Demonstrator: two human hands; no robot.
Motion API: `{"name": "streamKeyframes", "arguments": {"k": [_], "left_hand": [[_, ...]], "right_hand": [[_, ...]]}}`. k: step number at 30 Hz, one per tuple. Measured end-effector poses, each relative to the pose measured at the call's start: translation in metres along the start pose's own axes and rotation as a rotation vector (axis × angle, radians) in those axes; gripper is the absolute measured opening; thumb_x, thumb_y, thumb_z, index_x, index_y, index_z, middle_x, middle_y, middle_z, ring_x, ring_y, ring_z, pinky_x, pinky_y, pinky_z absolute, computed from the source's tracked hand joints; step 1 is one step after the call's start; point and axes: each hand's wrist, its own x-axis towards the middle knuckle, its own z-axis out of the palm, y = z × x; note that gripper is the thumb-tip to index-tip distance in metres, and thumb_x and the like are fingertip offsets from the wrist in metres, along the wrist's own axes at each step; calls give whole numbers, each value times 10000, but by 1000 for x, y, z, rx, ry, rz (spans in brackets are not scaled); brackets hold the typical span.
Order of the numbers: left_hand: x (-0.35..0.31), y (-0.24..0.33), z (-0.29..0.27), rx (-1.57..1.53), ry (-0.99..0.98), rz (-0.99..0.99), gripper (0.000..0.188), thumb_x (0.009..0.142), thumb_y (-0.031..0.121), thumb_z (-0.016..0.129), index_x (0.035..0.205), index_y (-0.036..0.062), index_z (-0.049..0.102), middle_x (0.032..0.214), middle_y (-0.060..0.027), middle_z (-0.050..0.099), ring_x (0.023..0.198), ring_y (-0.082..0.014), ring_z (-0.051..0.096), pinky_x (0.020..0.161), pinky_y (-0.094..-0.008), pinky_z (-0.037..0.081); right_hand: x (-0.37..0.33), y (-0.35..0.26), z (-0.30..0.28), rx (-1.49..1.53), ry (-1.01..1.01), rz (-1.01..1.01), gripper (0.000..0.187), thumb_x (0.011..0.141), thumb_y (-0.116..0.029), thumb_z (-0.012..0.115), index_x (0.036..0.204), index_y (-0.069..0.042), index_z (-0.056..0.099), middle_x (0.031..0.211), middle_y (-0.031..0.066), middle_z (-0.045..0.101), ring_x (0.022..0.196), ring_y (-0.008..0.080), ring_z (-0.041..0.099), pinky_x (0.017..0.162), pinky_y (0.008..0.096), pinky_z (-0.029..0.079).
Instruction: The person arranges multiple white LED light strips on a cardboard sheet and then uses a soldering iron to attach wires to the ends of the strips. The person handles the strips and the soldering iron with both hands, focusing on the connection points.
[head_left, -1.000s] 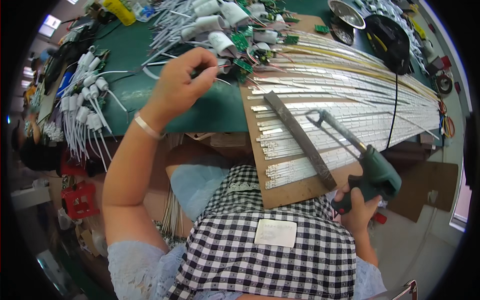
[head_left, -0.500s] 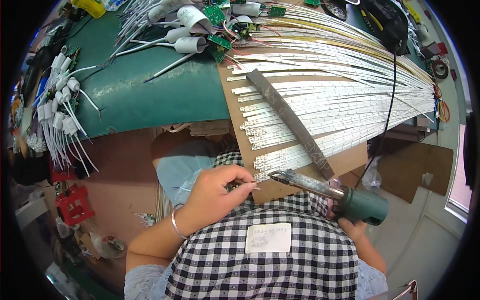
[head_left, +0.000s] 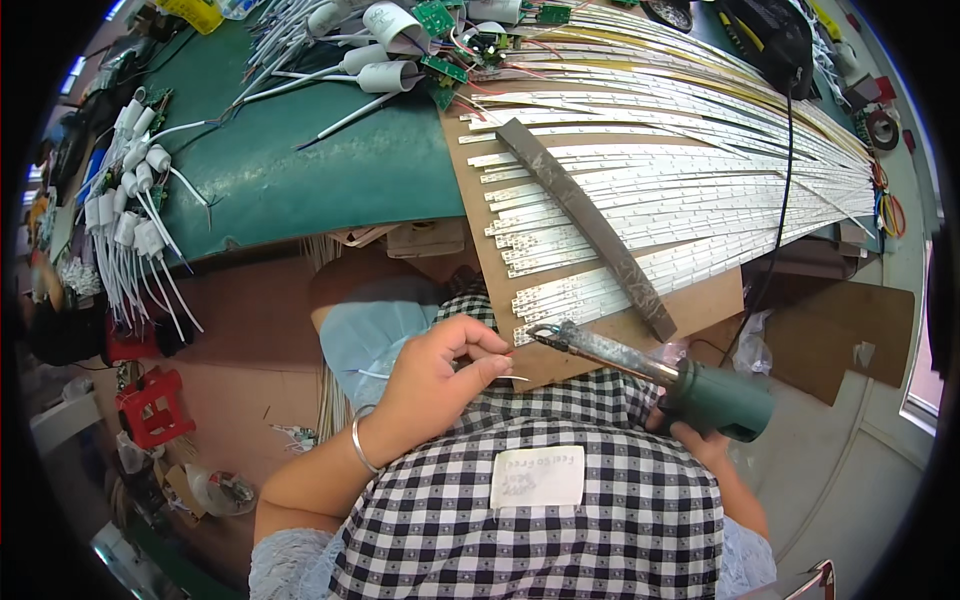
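My left hand [head_left: 435, 375] is low in front of my checked apron, fingers pinched on a thin wire [head_left: 512, 377] whose end pokes out to the right. My right hand [head_left: 702, 447] grips the green handle of a soldering iron [head_left: 715, 400]. Its metal tip [head_left: 547, 335] lies at the near edge of the brown board [head_left: 495, 270], just right of my left fingertips. Several long white light strips [head_left: 680, 190] fan across that board, with a dark flat bar [head_left: 585, 225] laid diagonally over them.
A green table [head_left: 300, 180] holds white cylindrical housings with wires [head_left: 385, 75] and small green circuit boards [head_left: 435, 18] at the back. More white housings [head_left: 135, 215] hang off its left edge. The iron's black cord [head_left: 785, 200] crosses the strips. A red object [head_left: 150, 405] sits on the floor.
My left hand has come back from the parts pile on the table to my lap and now pinches a thin wire. The soldering iron's tip has swung left toward it.
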Motion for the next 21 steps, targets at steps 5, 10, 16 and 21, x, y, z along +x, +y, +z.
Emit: {"name": "streamKeyframes", "arguments": {"k": [5,10,16,21], "left_hand": [[-1,-12,-1,-152,-35,-43,119,892,62,666,972,-16,622,888,-66,683,828,-110,659,729,-243,514],[0,-5,-1,58,-34,12,51,893,14,630,922,9,589,984,-41,570,872,-97,553,782,-241,471],[9,0,7,284,94,238,95,797,20,676,832,26,587,995,-51,490,853,-118,471,757,-243,418],[15,-7,7,330,108,232,127,759,82,695,786,36,579,989,-88,491,956,-238,499,825,-326,438]], "right_hand": [[-13,7,1,-107,19,-40,228,853,-14,642,1081,3,638,967,100,678,923,201,651,829,342,526],[-8,10,-1,-285,39,-227,179,830,-72,700,987,1,654,901,110,685,862,202,661,739,335,544],[13,0,4,-312,-1,-402,207,804,-176,747,863,5,666,914,140,688,820,240,671,715,332,549],[20,-1,6,-352,-54,-522,285,855,-242,701,888,39,676,997,187,697,864,249,683,749,327,555]]}}
